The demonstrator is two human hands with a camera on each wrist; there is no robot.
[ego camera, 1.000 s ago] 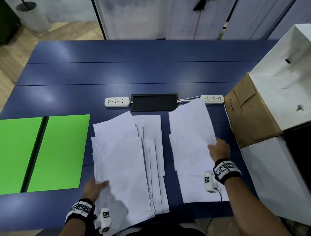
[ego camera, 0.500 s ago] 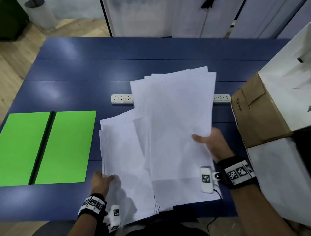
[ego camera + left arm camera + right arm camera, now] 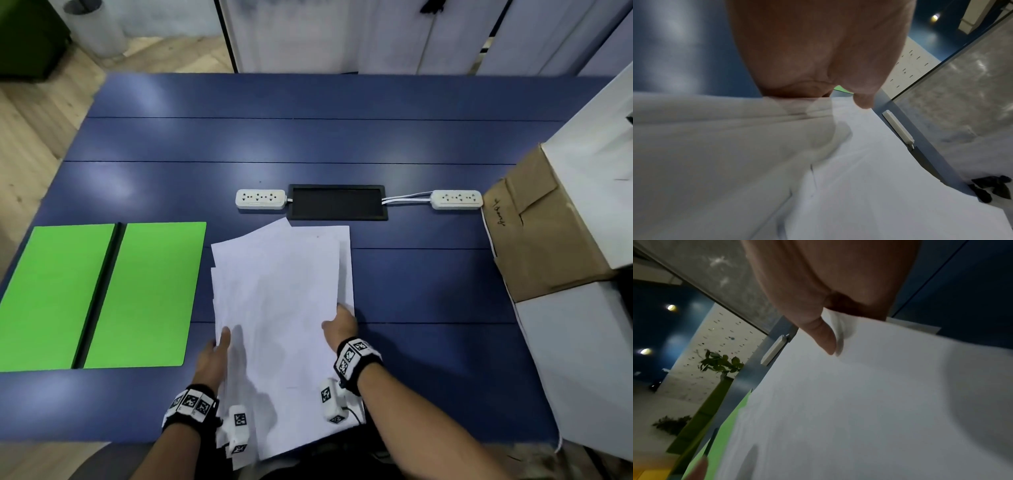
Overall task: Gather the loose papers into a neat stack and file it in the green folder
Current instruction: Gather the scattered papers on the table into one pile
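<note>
The white papers (image 3: 281,308) lie in one loose, fanned pile on the blue table (image 3: 428,291), with the near ends hanging over the front edge. My left hand (image 3: 219,346) holds the pile's left edge, thumb (image 3: 863,100) above the papers (image 3: 859,178) and fingers tucked under them. My right hand (image 3: 337,318) pinches the right edge, thumb (image 3: 826,340) on top of the papers (image 3: 859,402). The green folder (image 3: 102,294) lies open and flat just left of the pile, and its green edge (image 3: 729,426) shows in the right wrist view.
Two white power strips (image 3: 260,199) (image 3: 456,199) flank a black cable hatch (image 3: 337,202) just beyond the papers. A brown cardboard box (image 3: 534,233) and white boxes (image 3: 582,359) crowd the table's right side.
My right hand lifted the right-hand sheets, carried them left and laid them on the left pile. My left hand moved up along the pile's left edge.
</note>
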